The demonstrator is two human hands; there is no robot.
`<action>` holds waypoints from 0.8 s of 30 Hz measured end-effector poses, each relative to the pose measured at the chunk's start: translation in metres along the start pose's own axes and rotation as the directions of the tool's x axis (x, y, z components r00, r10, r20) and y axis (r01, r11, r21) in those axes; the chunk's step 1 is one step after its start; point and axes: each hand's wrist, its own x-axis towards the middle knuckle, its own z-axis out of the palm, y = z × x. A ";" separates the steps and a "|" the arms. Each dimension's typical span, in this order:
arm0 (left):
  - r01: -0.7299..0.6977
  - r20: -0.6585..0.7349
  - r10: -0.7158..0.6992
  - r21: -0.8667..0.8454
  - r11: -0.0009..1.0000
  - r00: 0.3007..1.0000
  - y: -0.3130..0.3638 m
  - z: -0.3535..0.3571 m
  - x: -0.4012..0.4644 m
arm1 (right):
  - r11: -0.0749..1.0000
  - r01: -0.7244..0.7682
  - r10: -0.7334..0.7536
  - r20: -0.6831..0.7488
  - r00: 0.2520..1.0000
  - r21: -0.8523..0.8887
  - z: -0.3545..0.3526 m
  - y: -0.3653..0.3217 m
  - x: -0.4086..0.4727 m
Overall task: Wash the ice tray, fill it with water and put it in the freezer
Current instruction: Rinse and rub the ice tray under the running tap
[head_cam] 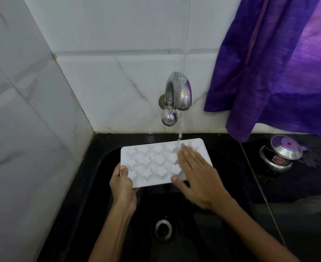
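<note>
A white ice tray with several flower-shaped cups is held level over the black sink. My left hand grips its near-left corner, thumb on top. My right hand lies flat with fingers spread on the tray's right end, palm down. A thin stream of water falls from the steel tap onto the tray just beside my right fingertips.
The sink drain sits below my arms. White marble tiles cover the back and left walls. A purple cloth hangs at the upper right. A steel pot with a lid stands on the black counter to the right.
</note>
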 end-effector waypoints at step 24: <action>0.044 0.083 -0.042 -0.017 0.999 0.996 -0.008 0.030 -0.010 | 0.996 0.043 -0.049 -0.082 0.995 -0.079 0.001 -0.015 0.025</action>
